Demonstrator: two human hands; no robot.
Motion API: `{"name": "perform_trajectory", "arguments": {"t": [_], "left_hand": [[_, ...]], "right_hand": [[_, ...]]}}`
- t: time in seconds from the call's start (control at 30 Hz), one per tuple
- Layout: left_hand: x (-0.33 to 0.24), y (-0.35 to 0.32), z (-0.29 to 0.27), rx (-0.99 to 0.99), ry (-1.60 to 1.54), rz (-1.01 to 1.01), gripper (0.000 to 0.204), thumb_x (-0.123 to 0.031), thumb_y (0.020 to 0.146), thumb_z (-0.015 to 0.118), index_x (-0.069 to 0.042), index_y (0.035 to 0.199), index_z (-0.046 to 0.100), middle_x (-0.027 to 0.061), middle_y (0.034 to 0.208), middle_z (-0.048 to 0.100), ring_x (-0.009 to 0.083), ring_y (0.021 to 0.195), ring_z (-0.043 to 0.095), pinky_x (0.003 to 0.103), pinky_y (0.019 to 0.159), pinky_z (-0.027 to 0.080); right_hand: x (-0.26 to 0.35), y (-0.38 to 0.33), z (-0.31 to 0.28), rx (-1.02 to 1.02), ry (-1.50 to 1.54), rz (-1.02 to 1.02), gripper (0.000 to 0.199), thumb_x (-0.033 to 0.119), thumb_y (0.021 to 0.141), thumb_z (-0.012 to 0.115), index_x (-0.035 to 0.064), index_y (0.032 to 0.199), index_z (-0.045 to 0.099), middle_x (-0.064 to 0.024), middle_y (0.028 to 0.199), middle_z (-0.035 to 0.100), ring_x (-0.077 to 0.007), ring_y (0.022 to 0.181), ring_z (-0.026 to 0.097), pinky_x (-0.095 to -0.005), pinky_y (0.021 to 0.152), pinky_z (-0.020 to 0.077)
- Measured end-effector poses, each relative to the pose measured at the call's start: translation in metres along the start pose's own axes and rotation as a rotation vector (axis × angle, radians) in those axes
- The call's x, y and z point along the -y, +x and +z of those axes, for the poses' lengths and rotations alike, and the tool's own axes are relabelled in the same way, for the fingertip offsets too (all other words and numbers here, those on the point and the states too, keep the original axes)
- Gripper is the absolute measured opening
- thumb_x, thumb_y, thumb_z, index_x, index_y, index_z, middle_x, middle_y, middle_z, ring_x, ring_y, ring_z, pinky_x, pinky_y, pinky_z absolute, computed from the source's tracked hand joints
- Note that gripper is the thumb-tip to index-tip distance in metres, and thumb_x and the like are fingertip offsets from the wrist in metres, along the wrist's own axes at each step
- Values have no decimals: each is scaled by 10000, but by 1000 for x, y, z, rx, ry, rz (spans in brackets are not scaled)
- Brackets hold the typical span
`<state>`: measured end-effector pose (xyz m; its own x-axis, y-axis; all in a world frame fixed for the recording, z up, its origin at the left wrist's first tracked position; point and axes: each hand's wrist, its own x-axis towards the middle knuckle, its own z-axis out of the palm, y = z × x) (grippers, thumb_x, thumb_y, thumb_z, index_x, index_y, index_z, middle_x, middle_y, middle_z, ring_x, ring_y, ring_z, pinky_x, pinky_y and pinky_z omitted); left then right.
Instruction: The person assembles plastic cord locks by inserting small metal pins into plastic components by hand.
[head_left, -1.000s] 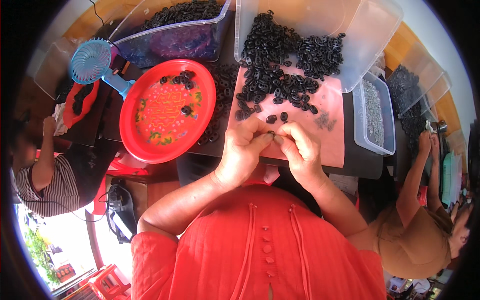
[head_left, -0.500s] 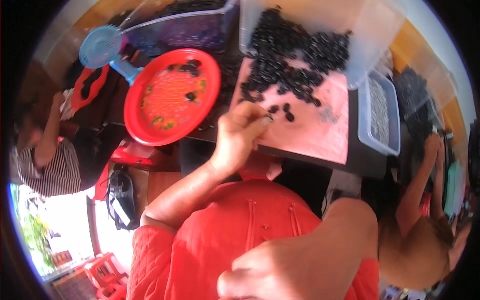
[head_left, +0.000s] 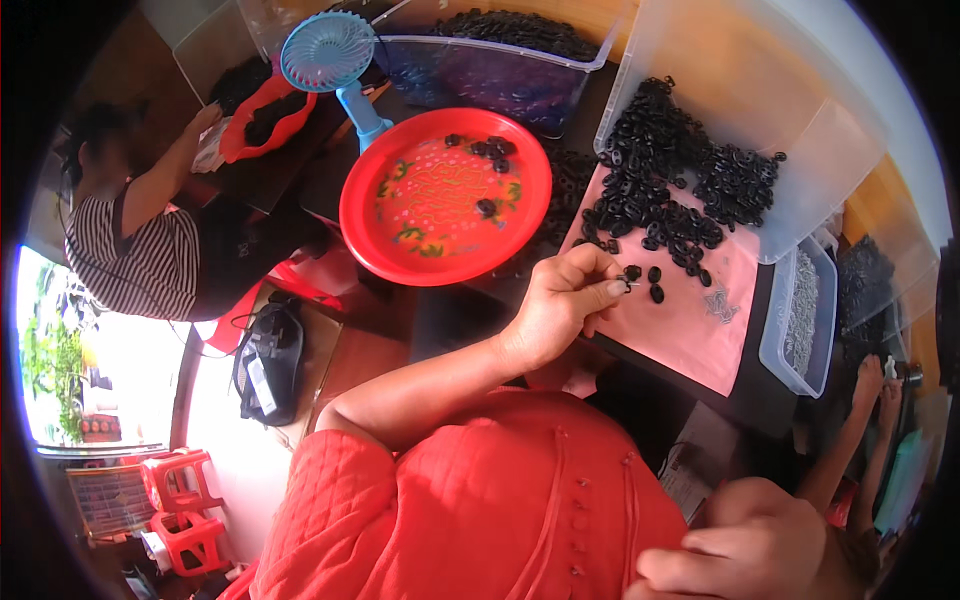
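Note:
My left hand [head_left: 565, 305] is closed in a pinch at the near left edge of a pink sheet [head_left: 680, 345]. Between thumb and forefinger sits a small black plastic piece [head_left: 625, 281] with a thin metal pin sticking out of it. Just beyond the fingertips lie a few loose black oval pieces [head_left: 656, 293]. Farther back, a large heap of the same black pieces [head_left: 655, 150] spills from a clear bin onto the sheet. Close to my chest, my right hand [head_left: 735, 545] is raised with its fingers curled; what it holds, if anything, is hidden.
A red patterned plate [head_left: 365, 235] holding several black pieces sits left of the sheet, by a blue handheld fan [head_left: 328, 52]. A clear tray of metal pins [head_left: 825, 340] stands at right; small pins [head_left: 718, 305] lie on the sheet. Other people work at both sides.
The view has turned, so the table things appear farther right. My right hand has shifted rightward in the picture, toward the lower right. My left hand keeps its pinch at the sheet's edge.

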<state>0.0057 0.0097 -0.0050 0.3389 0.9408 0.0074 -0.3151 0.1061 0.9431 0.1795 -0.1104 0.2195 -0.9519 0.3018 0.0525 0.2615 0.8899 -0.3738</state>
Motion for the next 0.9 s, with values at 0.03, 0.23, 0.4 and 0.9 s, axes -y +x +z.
{"name": "perform_trajectory", "arguments": {"t": [0.03,0.23,0.4,0.9], "left_hand": [[2,0,-2,-11,-24,2,41,-58,916,633,-36,905,600,-2,727,574,53,590,540,191,471,415],[8,8,-1,-6,-60,36,30,-23,916,624,-34,923,597,9,742,599,55,579,539,191,469,425],[5,6,-7,-10,-42,23,39,-43,938,600,-22,971,599,35,763,616,92,620,581,206,481,443],[9,3,-6,31,7,45,45,-61,948,598,-21,969,599,24,754,610,70,618,561,193,493,443]], "right_hand": [[-7,4,10,0,-2,3,399,133,753,629,118,1151,650,-1,766,596,-152,666,576,-279,445,371],[-15,24,100,-602,624,-100,566,262,719,641,150,1274,617,-21,739,625,-204,641,585,-325,503,420],[-77,7,102,-374,425,16,216,199,854,623,41,1000,605,-105,814,588,-266,660,609,-382,541,486],[-178,-3,142,-569,-274,944,101,135,807,684,52,839,637,-132,743,671,-322,699,656,-440,622,487]]}}
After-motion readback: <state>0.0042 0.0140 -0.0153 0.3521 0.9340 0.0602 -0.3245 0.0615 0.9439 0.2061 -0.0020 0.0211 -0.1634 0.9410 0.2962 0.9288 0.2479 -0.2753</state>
